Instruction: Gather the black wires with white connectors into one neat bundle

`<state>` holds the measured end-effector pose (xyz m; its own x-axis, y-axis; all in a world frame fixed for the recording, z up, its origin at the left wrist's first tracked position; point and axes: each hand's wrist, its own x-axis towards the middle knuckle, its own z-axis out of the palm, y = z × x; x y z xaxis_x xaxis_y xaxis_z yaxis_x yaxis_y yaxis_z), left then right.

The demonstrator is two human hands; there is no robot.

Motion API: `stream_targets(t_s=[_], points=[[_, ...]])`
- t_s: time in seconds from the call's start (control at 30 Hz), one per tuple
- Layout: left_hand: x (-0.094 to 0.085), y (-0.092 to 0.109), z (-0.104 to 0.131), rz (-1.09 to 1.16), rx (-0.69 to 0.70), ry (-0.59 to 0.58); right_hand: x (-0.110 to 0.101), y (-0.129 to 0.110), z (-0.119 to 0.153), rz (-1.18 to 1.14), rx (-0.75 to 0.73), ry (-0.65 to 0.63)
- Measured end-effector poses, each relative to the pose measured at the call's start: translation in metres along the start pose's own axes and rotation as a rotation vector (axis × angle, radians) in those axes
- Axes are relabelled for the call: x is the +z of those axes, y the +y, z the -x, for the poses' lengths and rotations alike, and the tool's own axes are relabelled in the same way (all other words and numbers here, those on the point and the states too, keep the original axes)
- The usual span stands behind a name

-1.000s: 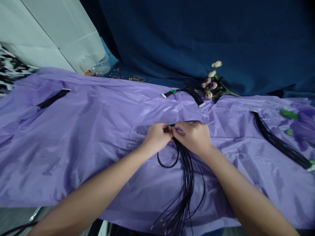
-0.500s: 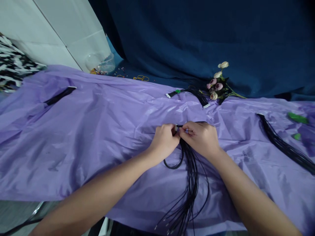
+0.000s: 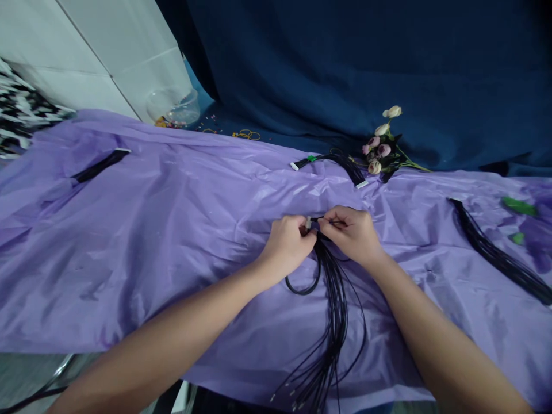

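Observation:
Near the middle of the purple cloth, my left hand [image 3: 288, 244] pinches a small white connector [image 3: 308, 223]. Black wires [image 3: 337, 299] run from it in a bundle toward the front edge, their loose ends fanned out, and one wire loops to the left below the hand. Just right of the connector, my right hand [image 3: 351, 231] has thumb and forefinger closed on a single thin black wire [image 3: 335, 222]. The wire's end at the connector is too small to make out.
Behind my hands lies a short black cable [image 3: 347, 165] with white ends, beside artificial flowers [image 3: 382, 150]. Another wire bundle [image 3: 495, 253] is at the right, a dark cable [image 3: 101, 165] at the left. A clear plastic tub [image 3: 183, 109] stands at the back left.
My right hand has shifted slightly, its fingers now raised and a little farther from my left hand, with the wire between them. My left hand has stayed almost in place.

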<state>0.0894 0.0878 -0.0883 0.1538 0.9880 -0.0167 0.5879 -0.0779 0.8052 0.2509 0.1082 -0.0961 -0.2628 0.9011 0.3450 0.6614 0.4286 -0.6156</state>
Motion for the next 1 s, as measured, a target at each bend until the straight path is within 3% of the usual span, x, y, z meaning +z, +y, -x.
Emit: stream_targets(t_s=[0.27,0.57,0.8,1.0], points=[[-0.0015,0.0003,-0.0011,0.026,-0.019,-0.011,0.0011,-0.0017,0.0009,-0.008,-0.128,-0.001],[-0.0015,-0.0008,-0.0013,0.049,-0.022,-0.028,0.0007,0.0032,0.0040,0.236,-0.384,0.093],[-0.0025,-0.0018,-0.0024,0.082,-0.024,-0.039,-0.0056,0.0030,0.0046,0.452,-0.553,0.049],[-0.0027,-0.0014,-0.0024,0.074,-0.019,-0.037,-0.0046,0.0018,0.0050,0.521,-0.553,0.104]])
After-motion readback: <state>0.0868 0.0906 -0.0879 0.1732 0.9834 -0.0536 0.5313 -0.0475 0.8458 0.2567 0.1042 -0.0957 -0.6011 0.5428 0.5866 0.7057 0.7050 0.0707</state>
